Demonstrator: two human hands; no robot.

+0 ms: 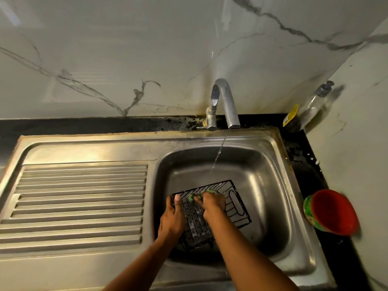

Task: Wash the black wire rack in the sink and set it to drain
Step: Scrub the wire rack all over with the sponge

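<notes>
rack: black wire rack with a rectangular grid base and low wire rim is in the stainless steel sink basin, front-middle. It looks tilted, propped off the basin floor.
left hand: my left hand grips the rack's left rim with the thumb laid along the top wire. The other fingers are hidden, so I can't tell how far they wrap. Its job, I judge, is to brace the rack so it doesn't slide under the scrubbing.
right hand: my right hand is curled over a green scrub pad and presses it on the grid near the rack's far-left corner.
water: the curved chrome tap at the basin's back edge is running. The thin stream falls just beyond the rack's far rim, not onto it. That likely keeps the soap on the wires while I scrub.
step: I judge this mid-wash, with scrubbing under way. Pale film on the middle wires may be suds, hard to tell. Rinse and drain are not yet done.
drain spot: the ribbed steel drainboard left of the basin is the obvious place to set the rack.
next: cover the right end of the grid, then swing the rack under the stream.
risk: wet wire could slip from a one-hand grip on the lift out.
others: a red cup with a green patterned outside lies tipped on the black counter at the basin's right edge. A clear pump bottle leans in the back-right corner.
</notes>
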